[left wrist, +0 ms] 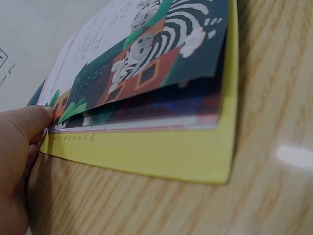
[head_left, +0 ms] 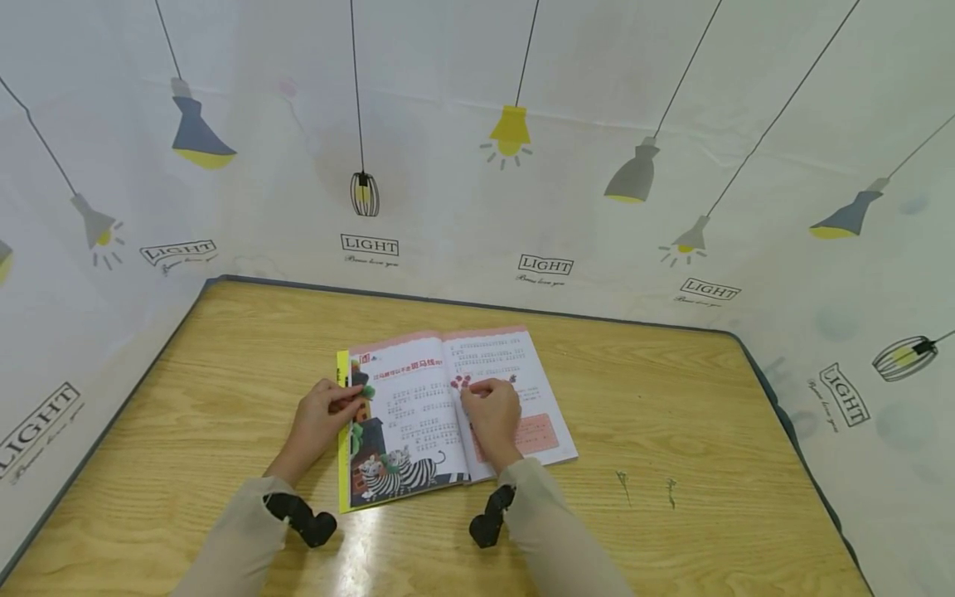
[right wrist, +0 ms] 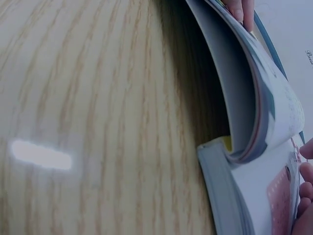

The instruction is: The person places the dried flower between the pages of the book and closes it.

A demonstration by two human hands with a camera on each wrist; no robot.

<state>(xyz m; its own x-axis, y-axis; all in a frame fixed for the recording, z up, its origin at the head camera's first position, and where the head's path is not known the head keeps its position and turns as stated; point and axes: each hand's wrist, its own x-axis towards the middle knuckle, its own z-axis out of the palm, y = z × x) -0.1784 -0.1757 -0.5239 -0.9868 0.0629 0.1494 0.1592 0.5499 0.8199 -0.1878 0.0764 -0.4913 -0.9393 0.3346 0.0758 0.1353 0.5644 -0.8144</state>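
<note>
An open book (head_left: 425, 406) with a yellow cover edge lies on the wooden table; zebras are printed on its left page. My left hand (head_left: 317, 423) pinches the outer left edge of its pages, thumb on top, as the left wrist view shows. Lower down, the page corner (left wrist: 195, 68) stands lifted off the yellow cover (left wrist: 161, 161). My right hand (head_left: 494, 419) rests on the right page beside the fold, fingers curled. Whether anything is between its fingertips is hidden. In the right wrist view, the left-hand pages (right wrist: 266, 93) bow upward, and the right hand's fingers (right wrist: 306, 188) touch the right page.
The wooden table (head_left: 671, 414) extends around the book, with small dark green marks (head_left: 671, 493) to the right. A white curtain (head_left: 448, 199) printed with hanging lamps surrounds the table's back and sides. Black camera mounts (head_left: 302, 522) sit on both wrists.
</note>
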